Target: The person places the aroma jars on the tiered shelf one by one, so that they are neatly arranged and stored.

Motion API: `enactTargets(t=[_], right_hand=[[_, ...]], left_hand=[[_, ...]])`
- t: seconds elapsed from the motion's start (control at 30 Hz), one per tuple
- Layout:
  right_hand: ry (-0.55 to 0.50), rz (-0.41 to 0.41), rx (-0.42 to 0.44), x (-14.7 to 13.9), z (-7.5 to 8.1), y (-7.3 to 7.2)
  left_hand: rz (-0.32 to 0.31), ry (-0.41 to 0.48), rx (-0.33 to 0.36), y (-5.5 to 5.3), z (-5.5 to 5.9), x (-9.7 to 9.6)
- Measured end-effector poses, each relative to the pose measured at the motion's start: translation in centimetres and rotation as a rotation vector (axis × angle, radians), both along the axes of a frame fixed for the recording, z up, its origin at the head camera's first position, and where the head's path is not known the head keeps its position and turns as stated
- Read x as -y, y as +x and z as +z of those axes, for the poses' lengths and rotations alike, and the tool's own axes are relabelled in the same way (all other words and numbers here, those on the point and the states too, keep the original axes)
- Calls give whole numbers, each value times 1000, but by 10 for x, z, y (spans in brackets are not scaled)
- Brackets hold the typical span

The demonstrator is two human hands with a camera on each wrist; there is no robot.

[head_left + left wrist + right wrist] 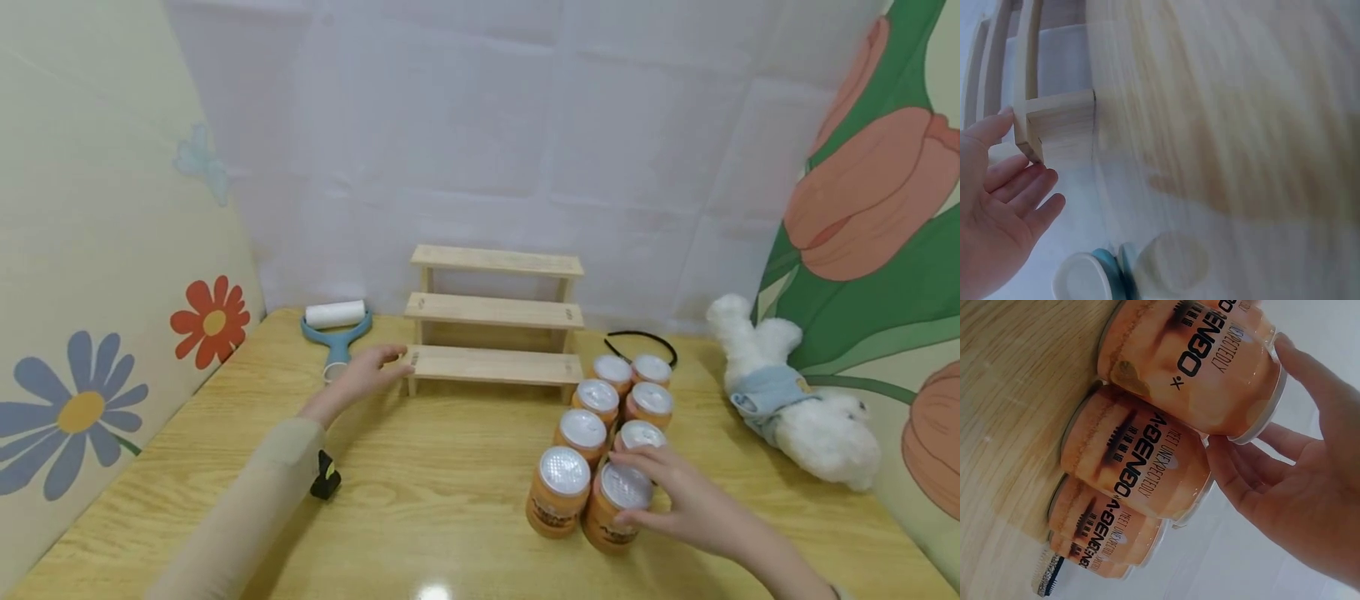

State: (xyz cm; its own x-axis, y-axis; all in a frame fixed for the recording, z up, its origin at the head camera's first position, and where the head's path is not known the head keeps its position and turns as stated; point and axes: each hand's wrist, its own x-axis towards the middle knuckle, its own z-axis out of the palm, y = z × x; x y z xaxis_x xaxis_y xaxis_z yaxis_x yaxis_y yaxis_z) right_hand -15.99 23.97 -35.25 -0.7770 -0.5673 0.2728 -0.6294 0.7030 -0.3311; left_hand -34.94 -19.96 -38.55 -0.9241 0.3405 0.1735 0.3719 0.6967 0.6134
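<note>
Cans (583, 429) first: how do they lie from the hands?

Upright, in two columns running away from the person, at the near right of the wooden stand (495, 310). The right hand (678, 498) is at the near end, thumb on one side and fingers on the other, pinching the front right can (606, 522) by its lid rim

So where's the stand from that grip?

Ahead and to the left. The can's long axis is vertical; the steps run left to right, across it

Which hand is nearer the stand?

The left hand (363, 372): thumb and relaxed, slightly bent fingers at the left end of the lowest step (495, 365)

Any writing?

"A·BENBO" and "MEET UNEXPECTEDLY" on the orange labels (1135, 453); the smaller characters I can't read for sure
</note>
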Motion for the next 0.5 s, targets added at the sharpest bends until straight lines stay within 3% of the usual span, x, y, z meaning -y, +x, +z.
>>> enactTargets(t=[0.17, 0.5], right_hand=[[0, -10, 53, -1, 3, 1], [6, 15, 54, -3, 3, -1]], left_hand=[[-5, -81, -45, 4, 3, 2], [-59, -351, -250, 1, 5, 12]])
